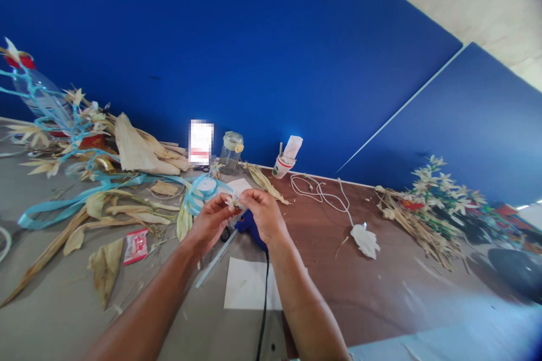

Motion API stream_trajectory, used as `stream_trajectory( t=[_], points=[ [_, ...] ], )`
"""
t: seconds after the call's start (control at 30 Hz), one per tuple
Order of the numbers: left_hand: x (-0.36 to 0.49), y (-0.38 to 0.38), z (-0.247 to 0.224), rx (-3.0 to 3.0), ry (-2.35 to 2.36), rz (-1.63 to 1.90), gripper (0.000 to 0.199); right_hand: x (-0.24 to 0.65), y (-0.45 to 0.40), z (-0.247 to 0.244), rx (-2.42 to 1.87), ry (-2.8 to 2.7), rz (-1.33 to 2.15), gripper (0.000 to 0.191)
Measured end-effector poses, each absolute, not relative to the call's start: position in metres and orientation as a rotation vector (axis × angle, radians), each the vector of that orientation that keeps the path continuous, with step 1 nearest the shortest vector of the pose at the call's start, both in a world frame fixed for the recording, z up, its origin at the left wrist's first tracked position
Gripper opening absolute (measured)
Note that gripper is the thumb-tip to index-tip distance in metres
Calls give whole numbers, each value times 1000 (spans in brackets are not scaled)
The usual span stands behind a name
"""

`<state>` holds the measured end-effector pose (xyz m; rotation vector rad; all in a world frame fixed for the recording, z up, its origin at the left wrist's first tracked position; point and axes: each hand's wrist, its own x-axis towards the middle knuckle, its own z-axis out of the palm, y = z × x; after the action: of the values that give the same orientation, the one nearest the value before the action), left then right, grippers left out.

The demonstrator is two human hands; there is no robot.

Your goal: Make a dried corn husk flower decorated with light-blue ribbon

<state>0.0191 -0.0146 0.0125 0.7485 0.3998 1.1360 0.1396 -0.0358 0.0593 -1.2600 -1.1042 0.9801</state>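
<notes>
Near the middle of the view, my left hand [214, 221] pinches a small pale flower-like piece [232, 203] between thumb and fingers. My right hand [263, 215] meets it from the right, its fingertips pressed together at the edge of the piece. Exactly what the right fingertips hold is too small to make out. Below and behind the hands lies a dark blue tool [250, 229] with a black cord [265, 299]. A white sheet [243, 285] lies under the cord, and a pale stick [217, 258] is left of it.
Dried husks [139, 149], blue ribbon [63, 211] and a red packet [136, 246] cover the left side. A lidded jar [231, 152] and a white cup [283, 166] stand at the blue partition [271, 56]. White cable [322, 194] and husk flowers [444, 192] lie right.
</notes>
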Motion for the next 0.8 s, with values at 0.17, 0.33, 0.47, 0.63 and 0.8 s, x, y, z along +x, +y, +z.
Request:
stream_trajectory(
  t=[0.17,0.33,0.47,0.63,0.8],
  points=[
    [21,-16,15,742,412,1152,20,139,-40,63,-1284,-1272,732,16],
    [22,-18,19,712,401,1164,21,137,-43,66,-1290,-1335,621,16],
    [21,-18,16,703,366,1144,18,136,-42,66,-1280,-1267,697,16],
    [19,-16,14,663,380,1142,22,140,-43,69,-1265,-1147,776,29],
    [20,-16,18,686,414,1188,24,142,-45,70,-1319,-1378,764,25]
  ],
)
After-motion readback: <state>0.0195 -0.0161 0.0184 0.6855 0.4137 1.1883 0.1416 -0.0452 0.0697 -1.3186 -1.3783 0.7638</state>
